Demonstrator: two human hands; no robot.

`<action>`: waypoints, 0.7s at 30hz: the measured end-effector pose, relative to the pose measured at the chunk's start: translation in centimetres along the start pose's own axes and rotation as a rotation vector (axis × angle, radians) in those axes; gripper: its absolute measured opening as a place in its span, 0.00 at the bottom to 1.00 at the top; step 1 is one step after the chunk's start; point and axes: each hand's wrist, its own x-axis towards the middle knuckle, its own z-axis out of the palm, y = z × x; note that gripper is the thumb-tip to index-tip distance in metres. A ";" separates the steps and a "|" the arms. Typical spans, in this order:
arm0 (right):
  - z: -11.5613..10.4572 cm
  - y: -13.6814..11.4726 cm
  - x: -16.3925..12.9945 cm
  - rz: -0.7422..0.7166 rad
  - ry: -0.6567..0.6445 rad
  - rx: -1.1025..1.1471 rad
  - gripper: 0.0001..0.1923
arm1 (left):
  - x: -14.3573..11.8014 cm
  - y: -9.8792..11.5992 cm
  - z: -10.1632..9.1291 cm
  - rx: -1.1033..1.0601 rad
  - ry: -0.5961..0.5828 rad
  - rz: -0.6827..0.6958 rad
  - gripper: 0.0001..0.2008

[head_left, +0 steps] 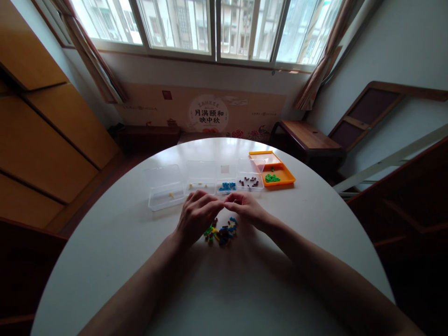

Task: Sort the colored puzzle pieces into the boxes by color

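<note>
My left hand [199, 212] and my right hand [245, 206] meet at the fingertips over the middle of the table. Both are closed in a pinch, and whatever they hold is hidden or too small to make out. Just below them lies a mixed pile of small building bricks [223, 234] in green, yellow, blue and dark brown. Beyond my hands, small blue bricks [227, 186] fill one clear box, and dark brown bricks [249, 181] lie in the clear box to its right. Green bricks [272, 178] sit in an open orange box [287, 175].
Two more clear boxes with raised lids stand at the left, one [154, 203] with a yellow piece, the other [210, 190] with a few yellowish pieces. All rest on a round white table [115, 252]. A wooden stool [308, 135] stands beyond it at the right.
</note>
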 end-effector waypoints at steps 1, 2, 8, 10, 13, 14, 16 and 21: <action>0.0 0.0 0.0 -0.006 0.019 -0.023 0.08 | 0.0 0.0 0.0 0.006 0.009 -0.018 0.03; 0.0 0.0 0.0 -0.011 0.038 -0.041 0.08 | -0.1 -0.1 0.1 0.018 0.017 -0.044 0.02; -0.3 0.0 -0.2 -0.011 0.061 -0.095 0.08 | -0.2 -1.1 0.5 0.195 0.128 -0.324 0.04; -0.4 0.1 -0.2 -0.009 0.056 -0.107 0.08 | -0.1 -1.6 0.6 0.267 0.164 -0.423 0.05; -0.5 0.4 -0.2 -0.016 0.051 -0.120 0.09 | -0.1 -2.3 0.6 0.334 0.170 -0.524 0.09; -0.5 0.6 -0.2 -0.020 0.051 -0.125 0.09 | -0.2 -2.4 0.6 0.345 0.163 -0.544 0.11; -0.6 0.8 -0.1 -0.025 0.050 -0.133 0.09 | -0.3 -2.6 0.7 0.356 0.154 -0.565 0.13; -0.5 0.6 -0.4 -0.032 0.046 -0.170 0.08 | -0.3 -2.2 0.4 0.288 0.141 -0.531 0.13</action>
